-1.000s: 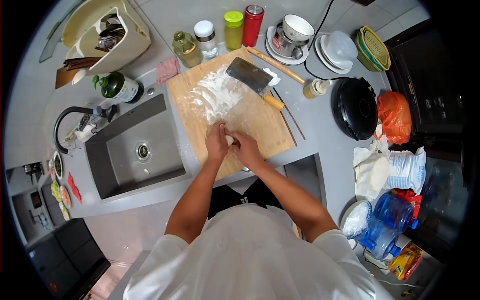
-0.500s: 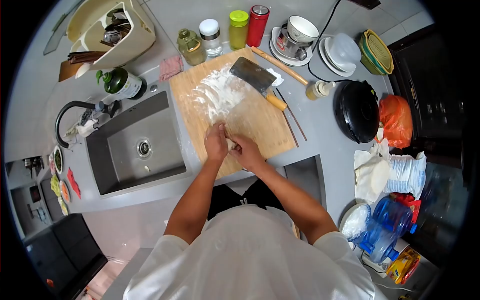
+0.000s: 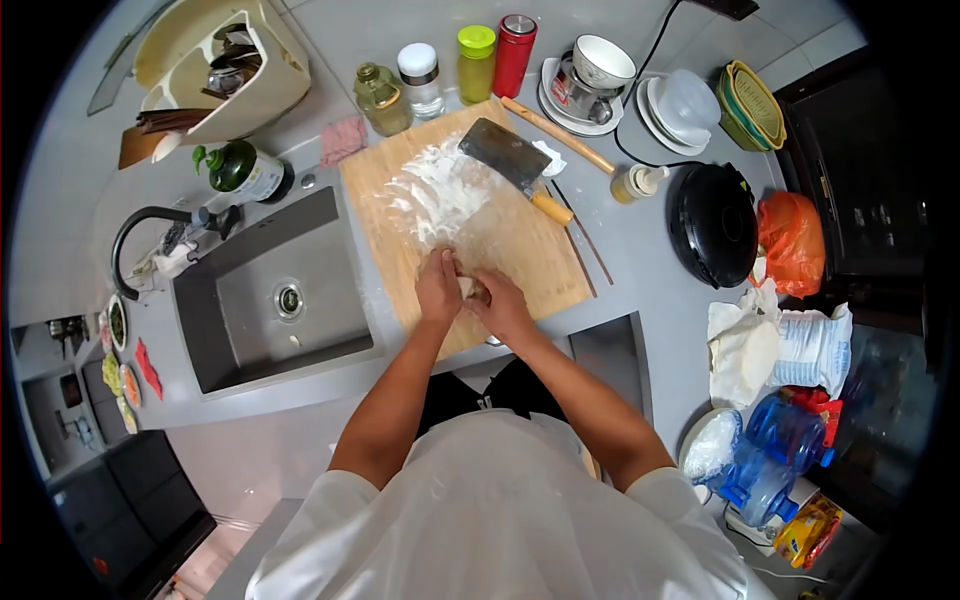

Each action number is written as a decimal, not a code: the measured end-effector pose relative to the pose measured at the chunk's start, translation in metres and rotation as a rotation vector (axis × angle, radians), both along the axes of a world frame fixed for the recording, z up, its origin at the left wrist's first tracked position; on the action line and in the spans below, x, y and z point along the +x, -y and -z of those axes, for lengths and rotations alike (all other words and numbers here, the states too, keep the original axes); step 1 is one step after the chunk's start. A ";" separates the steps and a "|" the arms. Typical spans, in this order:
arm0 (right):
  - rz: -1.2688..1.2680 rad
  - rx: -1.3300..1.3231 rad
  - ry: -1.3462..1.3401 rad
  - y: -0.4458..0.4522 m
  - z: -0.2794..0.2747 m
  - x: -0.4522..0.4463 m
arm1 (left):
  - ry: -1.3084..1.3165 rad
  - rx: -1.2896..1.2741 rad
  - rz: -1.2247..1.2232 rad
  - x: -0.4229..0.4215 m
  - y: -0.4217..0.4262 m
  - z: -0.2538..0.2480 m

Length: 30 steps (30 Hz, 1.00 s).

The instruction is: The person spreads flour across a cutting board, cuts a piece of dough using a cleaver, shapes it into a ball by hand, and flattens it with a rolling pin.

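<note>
Both hands meet over the near part of a wooden board point(image 3: 540, 262). Between them is a small pale piece of dough point(image 3: 467, 288), partly covered by fingers. My left hand point(image 3: 438, 285) closes on its left side, and my right hand point(image 3: 500, 303) has curled fingers on its right side. White flour point(image 3: 440, 190) is spread on the board beyond the hands. A cleaver point(image 3: 503, 153) with a wooden handle lies at the board's upper right, the handle pointing toward the lower right.
Left of the board is a sink point(image 3: 250, 310) with a black faucet point(image 3: 150, 215). Bottles, a red flask point(image 3: 515, 55) and bowls point(image 3: 603, 62) stand behind. To the right lie a rolling pin point(image 3: 558, 134), chopsticks point(image 3: 590, 245) and a black round appliance point(image 3: 713, 225).
Both hands have shifted slightly to the right with the dough between them, and the fingers of my right hand have changed position around it. The view has moved a little.
</note>
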State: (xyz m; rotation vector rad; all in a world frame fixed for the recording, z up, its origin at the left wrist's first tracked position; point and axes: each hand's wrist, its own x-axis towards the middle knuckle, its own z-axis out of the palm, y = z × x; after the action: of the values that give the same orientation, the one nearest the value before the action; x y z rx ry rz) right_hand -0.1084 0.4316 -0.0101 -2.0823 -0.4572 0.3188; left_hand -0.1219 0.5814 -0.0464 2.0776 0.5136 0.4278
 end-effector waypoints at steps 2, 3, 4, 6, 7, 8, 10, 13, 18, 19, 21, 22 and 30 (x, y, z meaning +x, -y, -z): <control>0.014 -0.095 -0.049 -0.009 0.011 0.013 | 0.111 0.389 -0.013 0.010 -0.004 0.017; 0.021 -0.140 -0.077 -0.016 0.017 0.019 | 0.055 0.408 -0.038 0.022 -0.009 0.018; 0.055 -0.137 -0.115 -0.022 0.017 0.024 | -0.009 0.425 -0.058 0.036 -0.014 0.017; 0.119 -0.124 -0.168 -0.031 0.014 0.042 | -0.079 0.210 -0.124 0.044 -0.013 0.010; 0.122 -0.117 -0.009 -0.030 0.012 0.044 | -0.085 -0.024 -0.165 0.050 -0.010 0.004; 0.106 -0.077 0.092 -0.026 0.010 0.042 | -0.095 -0.259 -0.197 0.055 -0.007 -0.001; 0.071 -0.005 0.283 -0.014 -0.004 0.027 | 0.020 -0.542 -0.158 0.047 0.000 0.014; 0.038 0.198 -0.077 0.006 -0.018 0.010 | -0.129 -0.327 -0.044 0.016 0.019 -0.007; 0.075 -0.119 -0.139 0.000 0.013 0.042 | 0.033 0.498 0.055 0.051 0.009 0.014; 0.075 -0.180 -0.129 -0.005 0.017 0.047 | 0.008 0.535 0.052 0.055 0.006 0.014; 0.094 -0.128 0.019 -0.008 0.014 0.051 | -0.062 0.233 0.013 0.060 0.007 0.012; 0.105 -0.101 0.101 -0.008 0.010 0.056 | -0.089 0.082 -0.006 0.066 0.008 0.010; 0.086 0.053 -0.059 0.020 0.009 0.024 | 0.014 0.293 0.132 0.032 0.026 0.017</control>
State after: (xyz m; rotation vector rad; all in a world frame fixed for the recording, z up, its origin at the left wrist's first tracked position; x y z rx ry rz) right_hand -0.0847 0.4113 -0.0194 -2.0291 -0.3361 0.3134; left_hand -0.0896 0.5552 -0.0639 2.3718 0.3165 0.4618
